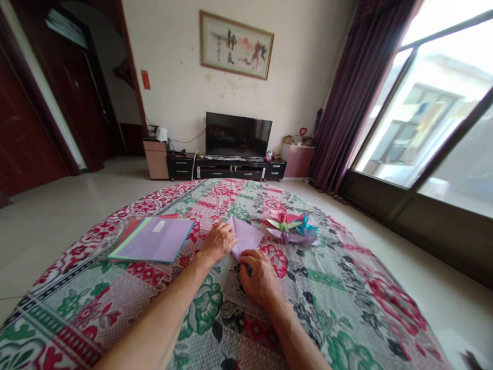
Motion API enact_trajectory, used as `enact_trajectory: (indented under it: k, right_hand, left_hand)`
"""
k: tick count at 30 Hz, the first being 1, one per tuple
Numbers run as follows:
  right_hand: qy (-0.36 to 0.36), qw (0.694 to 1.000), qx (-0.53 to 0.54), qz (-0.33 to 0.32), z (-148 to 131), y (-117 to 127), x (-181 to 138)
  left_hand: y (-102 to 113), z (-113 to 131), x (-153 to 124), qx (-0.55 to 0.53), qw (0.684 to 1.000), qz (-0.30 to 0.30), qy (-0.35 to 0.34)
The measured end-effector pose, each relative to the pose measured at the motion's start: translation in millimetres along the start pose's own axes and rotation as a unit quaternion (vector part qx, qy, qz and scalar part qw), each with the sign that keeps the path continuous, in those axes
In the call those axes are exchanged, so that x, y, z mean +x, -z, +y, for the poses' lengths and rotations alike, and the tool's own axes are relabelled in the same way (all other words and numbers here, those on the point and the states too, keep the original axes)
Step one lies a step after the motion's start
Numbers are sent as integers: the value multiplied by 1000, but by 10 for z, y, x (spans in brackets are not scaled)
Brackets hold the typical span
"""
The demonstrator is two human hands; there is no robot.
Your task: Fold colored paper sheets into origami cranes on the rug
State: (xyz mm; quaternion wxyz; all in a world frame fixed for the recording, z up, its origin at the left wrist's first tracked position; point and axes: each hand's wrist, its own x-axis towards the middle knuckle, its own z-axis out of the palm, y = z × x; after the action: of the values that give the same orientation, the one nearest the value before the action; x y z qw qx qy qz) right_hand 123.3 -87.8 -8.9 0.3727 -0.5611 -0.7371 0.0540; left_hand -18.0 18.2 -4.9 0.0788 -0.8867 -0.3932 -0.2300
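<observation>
A folded sheet of lavender origami paper (pixel 248 235) lies on the cloth in front of me, with creases showing and a corner at the top. At its left edge, my left hand (pixel 220 241) is closed, curled fingers gripping the paper. My right hand (pixel 260 275) sits at the lower corner, its bent fingers pressed onto the paper; the thumb tip is partly hidden. Right of the sheet stand several folded paper cranes (pixel 287 226) in pink, green, blue and purple. On the left is a stack of coloured paper (pixel 154 240), lavender on top, with a small white label.
A round table wears a patterned floral tablecloth (pixel 327 308). Beyond it, against the wall, are a television (pixel 239 136) and a low black cabinet (pixel 217 173). A dark curtain (pixel 339 97) and large windows are at the right; doors are at the left.
</observation>
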Motion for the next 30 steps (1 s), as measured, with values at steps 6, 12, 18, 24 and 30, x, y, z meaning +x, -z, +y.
enact_trajectory:
  k: [6,12,18,24,30]
  right_hand:
    - [13,999,48,-22,80,37,-3]
    - [24,995,78,-52,181,97,-17]
    - [57,992,90,-69,269,133,-26]
    - [85,989,67,-97,315,216,-10]
    - [95,988,54,-107,323,250,-12]
  left_hand:
    - [-74,-95,-100,-63,998,15,-14]
    - [-64,-100,-158,-94,996,10,3]
    - [-62,-107,-193,-90,995,-33,23]
    - [-52,-108,-210,-65,992,-98,51]
    - [1,-71,-210,-48,988,-130,64]
